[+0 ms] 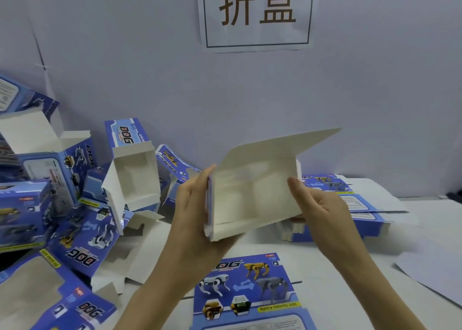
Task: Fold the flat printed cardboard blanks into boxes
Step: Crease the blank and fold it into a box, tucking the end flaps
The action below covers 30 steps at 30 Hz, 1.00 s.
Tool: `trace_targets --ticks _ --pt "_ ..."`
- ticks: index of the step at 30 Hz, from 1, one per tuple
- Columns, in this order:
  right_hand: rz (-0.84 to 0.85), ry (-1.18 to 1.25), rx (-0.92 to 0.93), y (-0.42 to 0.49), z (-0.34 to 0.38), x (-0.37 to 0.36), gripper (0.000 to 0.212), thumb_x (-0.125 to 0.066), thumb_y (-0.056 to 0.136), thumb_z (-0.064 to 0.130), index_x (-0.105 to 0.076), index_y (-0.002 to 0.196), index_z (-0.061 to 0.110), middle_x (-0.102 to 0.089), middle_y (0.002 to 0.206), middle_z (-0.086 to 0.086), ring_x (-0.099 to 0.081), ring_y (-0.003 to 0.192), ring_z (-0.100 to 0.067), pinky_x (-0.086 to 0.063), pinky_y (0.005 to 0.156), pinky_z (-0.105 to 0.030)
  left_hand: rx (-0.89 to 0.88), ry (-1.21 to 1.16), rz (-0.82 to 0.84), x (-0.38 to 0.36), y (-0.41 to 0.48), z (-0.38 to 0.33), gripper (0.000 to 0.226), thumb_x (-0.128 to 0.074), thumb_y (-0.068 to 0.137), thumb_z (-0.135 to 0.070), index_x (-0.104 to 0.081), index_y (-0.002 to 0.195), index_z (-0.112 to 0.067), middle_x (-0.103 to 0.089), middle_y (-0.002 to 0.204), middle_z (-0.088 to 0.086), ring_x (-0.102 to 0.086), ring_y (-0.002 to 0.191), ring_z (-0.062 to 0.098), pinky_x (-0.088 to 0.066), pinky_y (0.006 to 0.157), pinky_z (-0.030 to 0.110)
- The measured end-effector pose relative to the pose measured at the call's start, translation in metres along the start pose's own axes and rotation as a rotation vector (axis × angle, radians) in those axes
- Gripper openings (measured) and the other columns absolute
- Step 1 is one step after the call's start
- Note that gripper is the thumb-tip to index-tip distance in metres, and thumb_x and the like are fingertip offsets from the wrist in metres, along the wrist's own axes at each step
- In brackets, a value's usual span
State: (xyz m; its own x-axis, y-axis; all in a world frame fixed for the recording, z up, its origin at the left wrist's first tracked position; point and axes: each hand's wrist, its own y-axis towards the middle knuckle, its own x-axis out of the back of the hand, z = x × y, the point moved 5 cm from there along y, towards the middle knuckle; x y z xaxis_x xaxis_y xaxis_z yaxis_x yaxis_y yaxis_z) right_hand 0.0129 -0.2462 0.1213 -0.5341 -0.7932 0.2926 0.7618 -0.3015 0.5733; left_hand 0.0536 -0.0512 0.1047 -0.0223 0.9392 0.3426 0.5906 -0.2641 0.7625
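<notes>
Head view shows a half-folded box (250, 194) held in the air above the desk (337, 274), with its white inside turned to the camera and one long flap standing open at the top. The left hand (192, 204) grips the left side of this box: the thumb lies along the blue edge and the other fingers are curled behind and under it. The right hand (322, 209) pinches the right wall, thumb on the inner white face and the other fingers behind it.

Under the hands, a flat printed blank (250, 287) lies on the desk with the robot dog pictures facing up. Behind the right hand there is a stack of flat blanks (360, 204). On the left side, a pile of folded boxes (62, 204) lies in disorder, some with open flaps. A paper sign (257, 12) with two large characters hangs on the wall (125, 54).
</notes>
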Motion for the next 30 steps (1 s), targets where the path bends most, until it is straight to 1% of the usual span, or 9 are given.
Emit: trace_targets --ticks 3,7,12,16,19,22,25,28,30 --pt "0.007 -0.114 -0.016 0.0 -0.005 -0.005 0.064 -0.027 0.092 0.053 -0.044 0.056 0.002 -0.05 0.054 -0.011 -0.051 0.057 -0.026 -0.048 0.062 -0.042 0.254 -0.251 0.138 -0.008 -0.006 0.003 0.111 -0.06 0.056 -0.087 -0.02 0.15 -0.042 -0.029 0.151 -0.023 -0.026 0.141 -0.001 -0.032 0.114 0.029" --pt "0.044 -0.271 0.105 -0.004 -0.004 -0.014 0.05 -0.019 0.097 0.039 -0.035 0.056 0.016 -0.041 0.056 -0.001 -0.046 0.056 -0.016 -0.039 0.059 -0.017 0.41 -0.494 0.091 -0.001 -0.004 0.009 0.115 -0.057 0.052 -0.092 -0.03 0.149 -0.036 -0.038 0.152 -0.012 -0.033 0.141 0.012 -0.027 0.116 0.051" --pt "0.009 -0.362 0.251 -0.006 0.004 -0.018 0.05 -0.031 0.102 0.016 -0.026 0.052 0.024 -0.033 0.056 0.007 -0.035 0.05 -0.008 -0.032 0.055 -0.012 0.453 -0.718 -0.195 0.001 -0.006 0.013 0.019 -0.068 0.081 -0.048 -0.076 0.096 -0.039 -0.074 0.102 -0.011 -0.068 0.098 0.004 -0.053 0.074 0.015" --pt "-0.018 -0.333 0.29 -0.003 0.006 -0.011 0.052 -0.031 0.103 0.015 -0.026 0.053 0.028 -0.033 0.059 0.013 -0.041 0.051 -0.01 -0.031 0.052 -0.011 0.599 -0.927 -0.416 -0.002 -0.013 0.027 0.057 -0.067 0.067 -0.041 -0.064 0.118 -0.015 -0.072 0.111 0.004 -0.067 0.105 0.019 -0.055 0.076 0.025" --pt "0.124 -0.328 0.204 -0.002 0.01 -0.01 0.046 -0.044 0.091 0.007 -0.038 0.049 0.026 -0.041 0.051 0.011 -0.051 0.048 -0.009 -0.037 0.047 -0.008 0.586 -0.956 -0.262 -0.008 -0.009 0.022 0.042 -0.06 0.078 -0.022 -0.063 0.12 -0.018 -0.073 0.11 -0.001 -0.069 0.102 0.015 -0.057 0.084 0.03" --pt "0.087 -0.382 0.177 -0.003 0.013 -0.005 0.043 -0.06 0.082 -0.005 -0.049 0.048 0.019 -0.045 0.041 0.002 -0.044 0.034 -0.017 -0.038 0.036 -0.017 0.644 -0.97 -0.109 -0.015 -0.01 0.021 0.066 -0.071 0.062 -0.029 -0.057 0.126 -0.029 -0.067 0.123 -0.006 -0.062 0.116 0.016 -0.047 0.102 0.038" --pt "-0.008 -0.19 -0.039 0.0 0.004 -0.002 0.052 -0.038 0.097 0.008 -0.027 0.047 0.021 -0.03 0.04 0.008 -0.038 0.04 -0.011 -0.03 0.042 -0.014 0.521 -1.029 -0.056 -0.011 0.0 0.012 0.056 -0.068 0.076 -0.05 -0.063 0.124 -0.02 -0.062 0.13 0.001 -0.056 0.12 0.017 -0.044 0.103 0.037" --pt "0.154 0.199 -0.47 -0.01 -0.012 -0.014 0.041 -0.041 0.099 0.019 -0.051 0.062 0.006 -0.061 0.054 -0.007 -0.061 0.046 -0.01 -0.049 0.046 -0.016 0.392 -0.946 -0.059 -0.003 0.004 0.01 0.081 -0.084 0.062 -0.045 -0.048 0.132 -0.029 -0.053 0.14 -0.001 -0.062 0.112 0.004 -0.055 0.084 0.025" --pt "0.33 0.291 -0.611 -0.019 -0.003 -0.025 0.039 -0.039 0.097 0.022 -0.062 0.08 -0.005 -0.072 0.072 -0.017 -0.072 0.063 -0.026 -0.06 0.058 -0.029 0.29 -0.573 0.016 0.0 0.0 0.011 0.115 -0.09 0.052 -0.043 -0.021 0.145 -0.047 -0.027 0.155 -0.019 -0.051 0.123 -0.005 -0.054 0.087 0.024"
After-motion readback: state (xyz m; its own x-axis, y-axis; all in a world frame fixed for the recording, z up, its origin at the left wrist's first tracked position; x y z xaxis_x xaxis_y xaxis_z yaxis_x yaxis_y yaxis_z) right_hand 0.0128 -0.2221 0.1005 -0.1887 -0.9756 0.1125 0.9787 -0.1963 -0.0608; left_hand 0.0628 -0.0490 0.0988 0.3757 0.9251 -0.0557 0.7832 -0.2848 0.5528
